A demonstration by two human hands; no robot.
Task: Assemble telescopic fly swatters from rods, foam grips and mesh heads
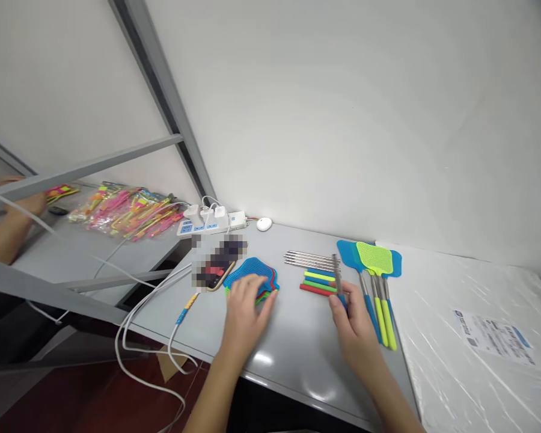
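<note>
My left hand (242,307) lies over a stack of mesh fly swatter heads, its thumb and fingers closing on the blue fly swatter head (255,269) at the top. Red and green edges show beneath it. My right hand (355,319) grips a blue handle with a metal rod (337,273) standing up out of it. Just beyond that hand lie loose metal rods (309,260) and several coloured handle tubes (318,282) in blue, yellow, green and red. To its right, assembled fly swatters (379,258) with blue and yellow-green heads lie side by side.
A phone (216,273), partly pixelated, is left of the stack. Behind are a power strip (214,224) and a white round device (264,224). White cables (130,319) hang over the edge. Plastic-wrapped packaging (478,325) covers the right. Beyond a grey frame, another person's arm (20,219) reaches near bagged items (126,210).
</note>
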